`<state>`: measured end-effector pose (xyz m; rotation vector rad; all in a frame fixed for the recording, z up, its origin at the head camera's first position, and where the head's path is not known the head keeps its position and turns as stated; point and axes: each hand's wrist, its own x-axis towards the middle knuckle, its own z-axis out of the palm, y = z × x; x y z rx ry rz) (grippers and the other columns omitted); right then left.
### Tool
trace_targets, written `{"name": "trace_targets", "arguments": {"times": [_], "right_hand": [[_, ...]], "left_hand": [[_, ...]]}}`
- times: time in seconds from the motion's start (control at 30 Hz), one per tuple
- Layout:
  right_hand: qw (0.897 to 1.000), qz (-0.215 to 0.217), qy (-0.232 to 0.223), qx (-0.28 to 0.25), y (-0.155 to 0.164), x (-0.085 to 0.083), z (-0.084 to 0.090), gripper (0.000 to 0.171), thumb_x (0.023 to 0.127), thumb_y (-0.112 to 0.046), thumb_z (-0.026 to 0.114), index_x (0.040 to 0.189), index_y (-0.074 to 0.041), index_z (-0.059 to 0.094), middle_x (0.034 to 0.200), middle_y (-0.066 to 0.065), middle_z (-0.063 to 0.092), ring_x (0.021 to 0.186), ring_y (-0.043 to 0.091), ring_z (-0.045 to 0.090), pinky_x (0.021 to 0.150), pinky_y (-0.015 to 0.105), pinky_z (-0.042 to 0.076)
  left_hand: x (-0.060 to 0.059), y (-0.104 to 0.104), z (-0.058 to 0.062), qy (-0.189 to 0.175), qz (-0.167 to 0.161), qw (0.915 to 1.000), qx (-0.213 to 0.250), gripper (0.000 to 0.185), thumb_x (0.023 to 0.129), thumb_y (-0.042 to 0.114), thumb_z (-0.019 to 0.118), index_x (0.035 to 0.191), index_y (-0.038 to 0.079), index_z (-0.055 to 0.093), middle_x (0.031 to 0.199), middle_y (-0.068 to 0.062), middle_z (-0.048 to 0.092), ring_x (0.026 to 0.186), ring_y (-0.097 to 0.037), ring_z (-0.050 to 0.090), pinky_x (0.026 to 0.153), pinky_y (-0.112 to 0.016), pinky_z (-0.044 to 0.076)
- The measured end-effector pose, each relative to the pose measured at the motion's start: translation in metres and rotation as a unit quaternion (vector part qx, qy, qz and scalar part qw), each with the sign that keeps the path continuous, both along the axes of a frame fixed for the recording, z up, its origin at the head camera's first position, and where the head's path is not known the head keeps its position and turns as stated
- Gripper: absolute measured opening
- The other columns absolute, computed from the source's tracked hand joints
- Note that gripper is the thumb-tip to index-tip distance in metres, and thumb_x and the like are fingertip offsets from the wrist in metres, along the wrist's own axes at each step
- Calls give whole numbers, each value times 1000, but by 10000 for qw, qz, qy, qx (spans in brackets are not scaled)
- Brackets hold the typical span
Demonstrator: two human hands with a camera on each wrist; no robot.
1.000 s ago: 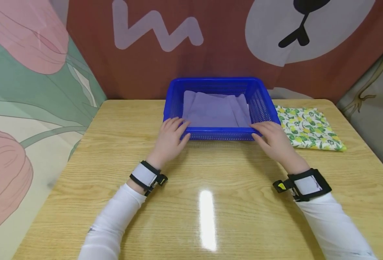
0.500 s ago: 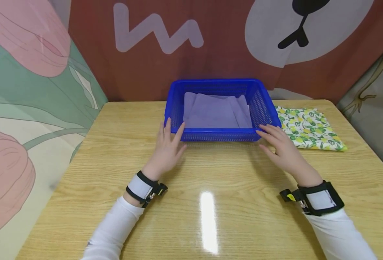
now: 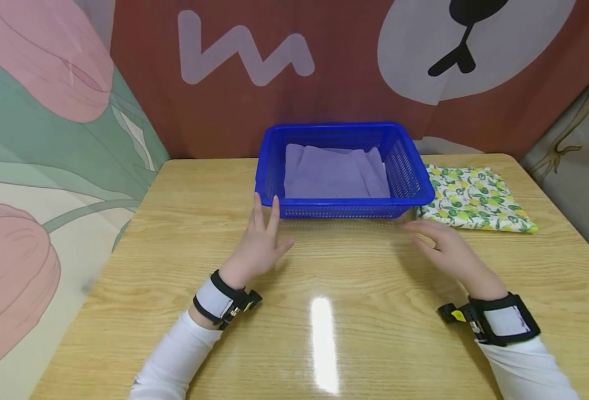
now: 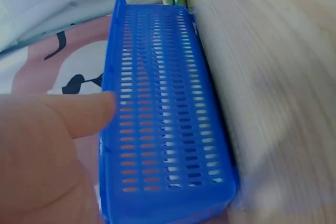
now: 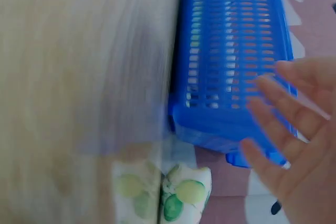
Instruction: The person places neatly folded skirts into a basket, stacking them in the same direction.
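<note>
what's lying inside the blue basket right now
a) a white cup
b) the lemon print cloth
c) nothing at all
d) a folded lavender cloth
d: the head view shows a folded lavender cloth lying inside the blue basket, while the lemon print cloth lies on the table to its right.

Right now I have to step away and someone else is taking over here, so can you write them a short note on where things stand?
Left hand: open, holding nothing, just short of the blue basket at its near left corner.
Right hand: open, empty, over the table in front of the basket's near right corner.
Done: folded lavender cloth lies inside the basket.
Left: folded lemon-print cloth lies on the table right of the basket, untouched.
</note>
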<state>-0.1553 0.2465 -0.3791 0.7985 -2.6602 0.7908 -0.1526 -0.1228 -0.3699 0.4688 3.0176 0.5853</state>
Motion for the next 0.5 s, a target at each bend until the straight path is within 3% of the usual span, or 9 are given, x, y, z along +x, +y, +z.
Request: {"name": "trace_targets", "arguments": {"times": [0.17, 0.33, 0.5], "right_hand": [[9958, 118, -841, 336, 5, -2, -8, 27, 91, -6, 59, 116, 4, 62, 117, 22, 62, 110, 41, 55, 91, 56, 43], [9928, 440, -849, 724, 9, -7, -15, 33, 86, -7, 67, 116, 6, 62, 117, 25, 60, 109, 43, 55, 90, 56, 45], [9881, 299, -1193, 928, 9, -7, -16, 49, 80, -22, 76, 119, 5, 61, 122, 28, 55, 113, 46, 50, 95, 59, 40]], "left_hand": [[8, 7, -1, -340, 154, 9991, -191, 102, 90, 45, 60, 150, 8, -14, 146, -35, -26, 139, -52, 3, 105, -63, 29], [10, 11, -6, -719, 236, 9969, -224, 112, 85, 43, 68, 149, 9, -18, 150, -33, -19, 140, -51, 1, 101, -67, 29], [9, 9, -12, -969, -70, 9925, -737, 110, 78, 42, 74, 153, 7, 2, 154, -31, -3, 139, -53, 4, 102, -69, 26]]}}
